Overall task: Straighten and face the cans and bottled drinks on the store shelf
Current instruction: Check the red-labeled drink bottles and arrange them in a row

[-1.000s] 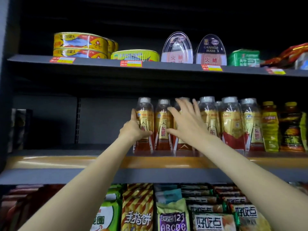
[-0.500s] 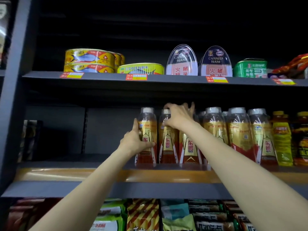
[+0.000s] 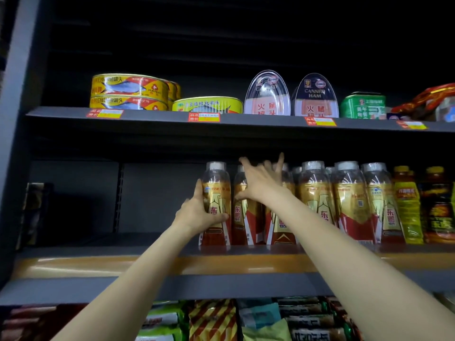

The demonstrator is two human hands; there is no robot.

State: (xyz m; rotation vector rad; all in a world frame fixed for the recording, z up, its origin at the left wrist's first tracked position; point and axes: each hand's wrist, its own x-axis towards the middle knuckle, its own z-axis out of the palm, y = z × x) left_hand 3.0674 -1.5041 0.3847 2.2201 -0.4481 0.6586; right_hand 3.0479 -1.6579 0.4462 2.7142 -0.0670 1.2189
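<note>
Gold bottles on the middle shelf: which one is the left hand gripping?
The leftmost gold bottle, at the end of the row beside the bare stretch of shelf. The left hand wraps its label; the right hand reaches with spread fingers over the next bottles.

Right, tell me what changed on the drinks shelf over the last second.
The right hand, half a second ago curled over the bottle tops in the row, has opened, its fingers now spread against the gold-labelled clear plastic bottles. The left hand keeps its grip on the leftmost gold-labelled bottle, which stands upright as before. The yellow fish cans above are unmoved.
</note>
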